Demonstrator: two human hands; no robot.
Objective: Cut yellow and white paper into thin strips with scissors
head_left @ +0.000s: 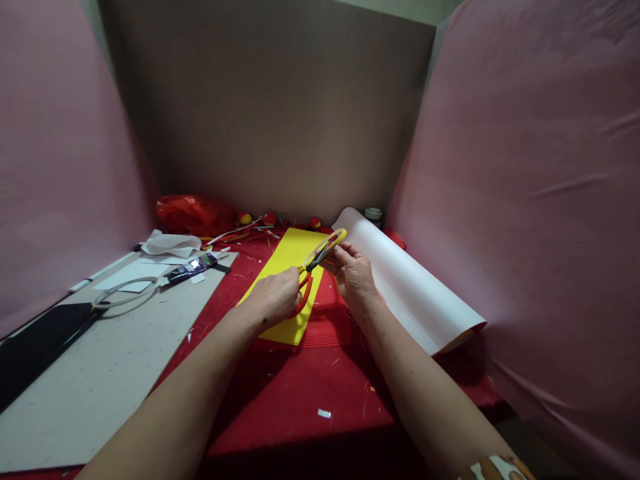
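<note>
In my left hand [277, 293] is a pair of scissors [303, 301] with red-orange handles, its dark blades pointing up and to the right. The fingers of my right hand [354, 275] are pinched on a thin, curved yellow corrugated strip [342, 235] close to the blade tips. Part of that strip runs behind the blades, and I cannot tell whether they are cutting it. Below both hands lies a yellow sheet [286, 260], with a red corrugated sheet [327, 333] partly under it.
A large white-backed roll [410, 280] lies at the right. On the left, a grey board [125, 360] carries a dark packet [190, 268], a pale ring [125, 291] and a black piece [45, 343]. A red plastic bag [195, 213] and small red-yellow balls [245, 219] sit along the back wall.
</note>
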